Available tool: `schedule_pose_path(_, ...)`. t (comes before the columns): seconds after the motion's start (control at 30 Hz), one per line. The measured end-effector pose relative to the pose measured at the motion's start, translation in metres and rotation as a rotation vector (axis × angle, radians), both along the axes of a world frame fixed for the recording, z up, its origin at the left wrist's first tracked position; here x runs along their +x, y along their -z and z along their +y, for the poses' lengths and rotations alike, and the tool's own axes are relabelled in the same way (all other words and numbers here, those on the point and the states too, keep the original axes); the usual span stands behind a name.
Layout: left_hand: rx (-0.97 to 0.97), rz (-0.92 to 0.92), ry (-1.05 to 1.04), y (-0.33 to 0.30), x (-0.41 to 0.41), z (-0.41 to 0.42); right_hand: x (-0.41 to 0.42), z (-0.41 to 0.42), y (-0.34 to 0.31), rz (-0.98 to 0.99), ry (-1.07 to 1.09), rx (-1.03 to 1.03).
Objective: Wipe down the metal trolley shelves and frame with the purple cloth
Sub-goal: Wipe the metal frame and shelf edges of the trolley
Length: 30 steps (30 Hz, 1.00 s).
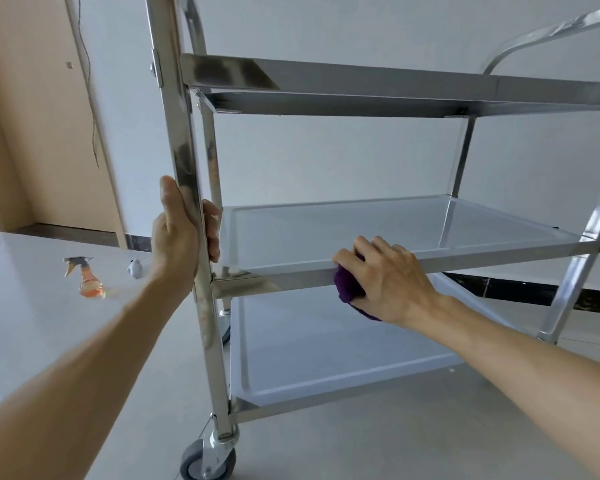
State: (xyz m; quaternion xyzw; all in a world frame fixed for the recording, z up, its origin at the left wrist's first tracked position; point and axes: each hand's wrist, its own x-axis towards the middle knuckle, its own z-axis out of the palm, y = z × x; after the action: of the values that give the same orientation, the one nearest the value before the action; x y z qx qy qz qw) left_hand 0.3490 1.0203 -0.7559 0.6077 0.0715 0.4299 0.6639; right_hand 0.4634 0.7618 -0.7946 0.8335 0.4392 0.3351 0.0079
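- Trolley [361, 233]: three metal shelves on an upright frame with wheels, standing on a pale tiled floor [395, 445] and filling the middle and right of the view.
- Left hand [179, 237]: its grip is closed round the near upright post [184, 133], just above the middle shelf, apparently steadying the trolley.
- Right hand [385, 278]: its grip is closed on the bunched purple cloth [349, 284], pressing it against the front edge of the middle shelf [482, 259].
- Progress, as a judgement: the step in hand is the front rim of the middle shelf. All surfaces look equally clean and shiny, so it cannot be told which parts are already wiped. The top shelf [395, 88], bottom shelf [326, 355], far posts and curved handle [534, 39] may remain.
- Surroundings: a spray bottle [87, 277] with orange liquid and a small grey object [134, 268] sit on the floor to the left, well apart from the trolley. A wooden door [39, 116] and a white wall lie behind.
- Obstacles: the shelves carry nothing. The left hand covers part of the post, which must be released before that stretch is wiped. The wheel [205, 459] could let the trolley roll under pressure.
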Motion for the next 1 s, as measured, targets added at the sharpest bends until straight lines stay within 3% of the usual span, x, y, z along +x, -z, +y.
schedule_pose_path(0.13,-0.001,0.014,0.018,0.000,0.011,-0.003,0.003,-0.010,-0.024,0.277,-0.176,0.181)
schedule_pose_path(0.27,0.042,0.011,0.016,0.002,0.018,-0.001,0.008,0.008,-0.053,0.192,-0.277,0.395)
schedule_pose_path(0.37,0.118,0.030,-0.063,-0.001,0.020,0.000,0.005,0.030,-0.053,0.166,-0.124,0.359)
schedule_pose_path(0.47,0.091,0.016,-0.053,-0.005,0.017,-0.005,0.002,0.048,-0.025,0.267,0.053,0.145)
schedule_pose_path(0.6,0.026,0.022,0.001,-0.006,0.013,-0.011,0.004,0.048,-0.018,0.528,-0.086,0.324)
schedule_pose_path(0.7,0.008,0.015,0.035,-0.007,0.012,-0.012,-0.002,0.052,-0.012,0.439,-0.130,0.374)
schedule_pose_path(1.0,0.049,0.042,0.044,-0.001,0.008,0.001,-0.041,0.132,0.001,0.192,-0.219,0.206)
